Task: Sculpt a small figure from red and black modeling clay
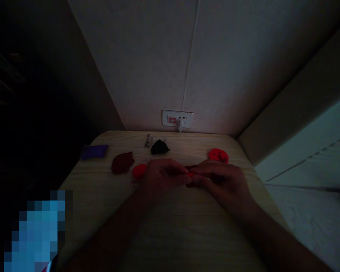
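Observation:
In the middle of the wooden table, my left hand (164, 175) and my right hand (226, 183) meet fingertip to fingertip. Between them they pinch a small piece of red clay (190, 174), mostly covered by the fingers. Dark red clay (189, 185) shows just below the fingertips; I cannot tell if it is held or lies on the table. Partly behind my left hand is a bright red clay lump (138, 171). A flat red clay disc (218, 155) with dark marks lies beyond my right hand.
Left on the table (170, 234) are a brownish-red clay lump (122, 163) and a purple packet (95, 151). A black clay lump (159, 147) sits near the back edge beside a small printed wrapper (149, 141). Behind rises a wall with a socket (177, 119). The light is dim.

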`<move>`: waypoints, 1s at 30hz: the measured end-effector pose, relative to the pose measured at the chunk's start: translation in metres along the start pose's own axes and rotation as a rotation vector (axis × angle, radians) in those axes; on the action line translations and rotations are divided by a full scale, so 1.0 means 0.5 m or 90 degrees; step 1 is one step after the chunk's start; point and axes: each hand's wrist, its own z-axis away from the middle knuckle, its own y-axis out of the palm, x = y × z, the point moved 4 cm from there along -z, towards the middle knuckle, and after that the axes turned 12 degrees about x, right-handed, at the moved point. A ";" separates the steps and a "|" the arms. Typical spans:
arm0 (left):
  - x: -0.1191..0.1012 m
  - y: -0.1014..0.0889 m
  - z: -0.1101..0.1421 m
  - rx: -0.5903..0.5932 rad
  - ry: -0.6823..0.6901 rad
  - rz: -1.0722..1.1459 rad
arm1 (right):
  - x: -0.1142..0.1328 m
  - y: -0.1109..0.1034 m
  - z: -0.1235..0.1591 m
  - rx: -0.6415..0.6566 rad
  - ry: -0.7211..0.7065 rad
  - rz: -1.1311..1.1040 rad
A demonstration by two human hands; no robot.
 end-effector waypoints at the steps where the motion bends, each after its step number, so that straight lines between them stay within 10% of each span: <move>1: 0.000 0.000 0.000 0.001 -0.005 -0.002 | 0.002 0.000 0.000 -0.007 0.002 0.002; 30: -0.008 0.005 0.001 -0.016 0.068 -0.083 | -0.016 0.007 -0.005 0.004 0.096 -0.119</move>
